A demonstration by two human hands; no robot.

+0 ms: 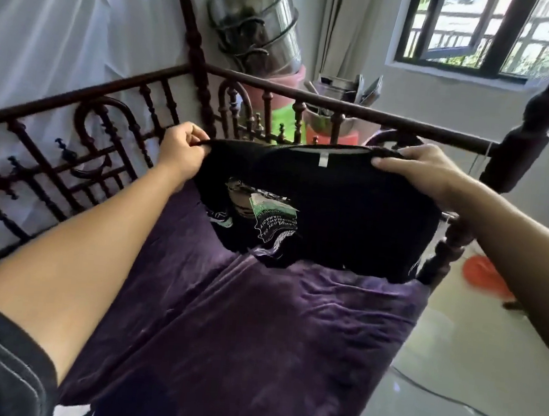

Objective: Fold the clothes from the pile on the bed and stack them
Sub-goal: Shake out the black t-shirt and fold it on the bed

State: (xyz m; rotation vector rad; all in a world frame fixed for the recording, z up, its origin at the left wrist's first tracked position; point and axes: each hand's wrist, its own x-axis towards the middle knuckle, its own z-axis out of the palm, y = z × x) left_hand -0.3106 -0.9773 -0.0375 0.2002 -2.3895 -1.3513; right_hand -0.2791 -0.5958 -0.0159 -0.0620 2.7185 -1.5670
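Now we hold the black T-shirt up by its shoulders above the purple blanket on the bed. Our left hand pinches one shoulder seam, our right hand grips the other. Its hem seems to brush the blanket, though blur hides this. Behind it stands the dark wooden rail.

Centre of frame: white lettering in the print on the black T-shirt, crumpled and reversed, beyond reading. Small white neck tag likewise illegible.
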